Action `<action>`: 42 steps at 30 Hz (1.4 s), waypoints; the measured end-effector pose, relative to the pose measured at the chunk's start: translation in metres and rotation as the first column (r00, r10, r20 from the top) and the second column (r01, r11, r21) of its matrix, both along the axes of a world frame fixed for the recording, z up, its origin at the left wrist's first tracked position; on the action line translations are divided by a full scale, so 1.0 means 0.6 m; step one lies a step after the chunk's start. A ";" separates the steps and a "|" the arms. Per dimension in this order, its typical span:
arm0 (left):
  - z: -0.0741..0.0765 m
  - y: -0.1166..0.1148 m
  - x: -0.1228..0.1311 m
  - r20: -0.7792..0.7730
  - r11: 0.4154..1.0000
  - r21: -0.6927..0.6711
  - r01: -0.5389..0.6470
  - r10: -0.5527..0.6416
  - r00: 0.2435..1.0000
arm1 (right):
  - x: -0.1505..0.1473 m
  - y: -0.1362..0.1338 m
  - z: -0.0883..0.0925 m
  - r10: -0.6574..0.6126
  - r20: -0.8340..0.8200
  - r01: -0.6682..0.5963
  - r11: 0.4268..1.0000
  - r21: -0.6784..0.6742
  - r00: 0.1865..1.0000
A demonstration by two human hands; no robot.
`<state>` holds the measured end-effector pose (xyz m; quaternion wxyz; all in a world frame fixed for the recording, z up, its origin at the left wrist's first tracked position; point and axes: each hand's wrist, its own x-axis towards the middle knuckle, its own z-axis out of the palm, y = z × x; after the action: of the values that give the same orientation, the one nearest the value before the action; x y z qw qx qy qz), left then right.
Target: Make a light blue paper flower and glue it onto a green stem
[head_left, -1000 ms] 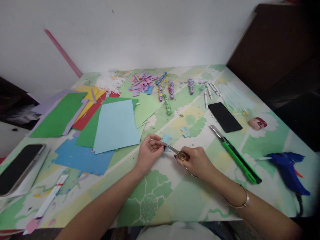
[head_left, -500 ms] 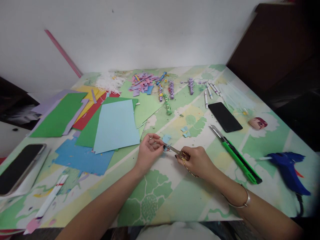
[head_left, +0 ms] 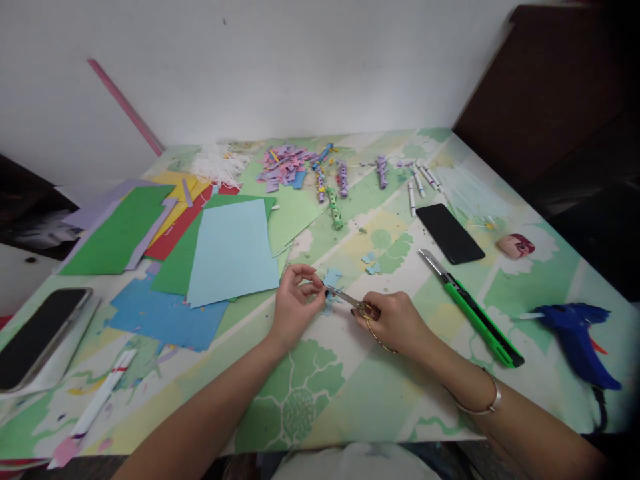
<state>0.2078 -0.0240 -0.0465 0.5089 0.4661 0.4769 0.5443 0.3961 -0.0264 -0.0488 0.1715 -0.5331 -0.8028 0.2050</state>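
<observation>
My left hand (head_left: pixel 296 303) is closed in a pinch on a small light blue paper piece (head_left: pixel 333 275), which shows partly behind the fingertips. My right hand (head_left: pixel 397 320) grips a pair of scissors (head_left: pixel 347 297) by the handles, with the blades pointing left. The blade tips meet the paper at the left fingertips; the exact contact is too small to make out. Just beyond the scissors, small light blue cut-outs (head_left: pixel 373 268) lie on the patterned tablecloth.
Coloured sheets (head_left: pixel 235 250) are stacked at left, beside a phone (head_left: pixel 45 337) and markers (head_left: pixel 107 390). Paper scraps (head_left: pixel 285 168) and decorated paper rolls (head_left: pixel 343 179) lie at the back. To the right are another phone (head_left: pixel 450 233), a green cutter (head_left: pixel 480 320) and a blue glue gun (head_left: pixel 575 340).
My left fingers and the scissor tips have shifted slightly left and up at the paper piece. My right hand has barely moved, and the other things lie as before.
</observation>
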 end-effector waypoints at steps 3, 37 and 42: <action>-0.001 0.000 0.000 -0.023 1.000 0.017 -0.005 0.006 1.000 | 0.000 0.001 -0.001 -0.008 0.013 0.008 1.000 0.004 1.000; -0.007 0.000 -0.004 -0.070 0.995 0.095 -0.039 0.046 0.997 | 0.006 0.006 -0.006 -0.040 -0.023 0.040 0.999 0.012 0.999; -0.010 -0.003 -0.003 -0.060 0.999 0.015 -0.034 0.035 0.998 | 0.004 0.008 0.000 -0.080 -0.044 0.080 0.997 0.005 0.996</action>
<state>0.2059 -0.0256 -0.0525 0.4817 0.4775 0.4961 0.5421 0.3986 -0.0217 -0.0486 0.1989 -0.5597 -0.7774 0.2071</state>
